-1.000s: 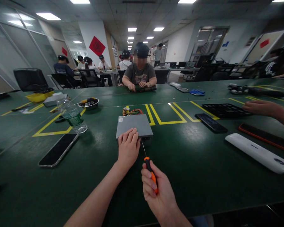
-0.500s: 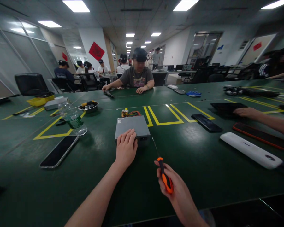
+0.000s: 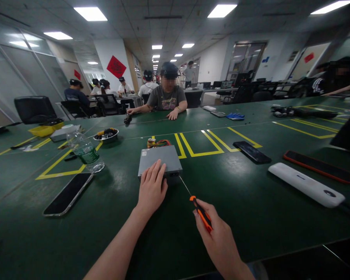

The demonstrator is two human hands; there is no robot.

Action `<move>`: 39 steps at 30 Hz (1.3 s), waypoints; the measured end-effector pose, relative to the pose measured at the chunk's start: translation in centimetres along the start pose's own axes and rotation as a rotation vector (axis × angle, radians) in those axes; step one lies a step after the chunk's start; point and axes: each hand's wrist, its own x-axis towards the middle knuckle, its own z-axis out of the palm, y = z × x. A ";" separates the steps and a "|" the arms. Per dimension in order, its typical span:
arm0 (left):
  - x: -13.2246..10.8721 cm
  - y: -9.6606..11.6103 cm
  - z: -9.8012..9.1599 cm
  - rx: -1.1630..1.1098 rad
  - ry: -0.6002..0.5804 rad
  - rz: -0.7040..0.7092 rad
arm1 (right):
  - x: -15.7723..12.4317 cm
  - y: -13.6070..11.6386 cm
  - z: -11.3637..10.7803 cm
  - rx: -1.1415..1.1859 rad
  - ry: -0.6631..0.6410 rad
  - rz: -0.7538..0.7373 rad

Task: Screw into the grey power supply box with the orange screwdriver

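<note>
A grey metal box [image 3: 160,158] with coloured wires [image 3: 158,142] at its far end lies on the green table [image 3: 251,202] in front of me. My left hand [image 3: 151,188] rests flat on the box's near edge, fingers stretched out. My right hand [image 3: 217,235] is closed round the orange-and-black handle of a screwdriver [image 3: 198,209]. The thin shaft points up and left, and its tip is at the box's near right corner.
A phone [image 3: 68,193] and a water bottle [image 3: 83,149] sit to the left. A black phone [image 3: 251,151], an orange-edged phone [image 3: 317,166] and a white bar [image 3: 306,184] lie to the right. A metal bowl [image 3: 105,134] stands further back. A person [image 3: 167,95] sits opposite, others behind.
My right hand swung the screwdriver out to the right, then brought its tip back to the box's near right corner. The neighbour's arm at the right has left the view.
</note>
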 end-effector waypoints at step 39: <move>0.6 0.0 0.0 -0.101 -0.003 -0.016 | -0.1 0.1 1.9 -0.080 0.116 -0.056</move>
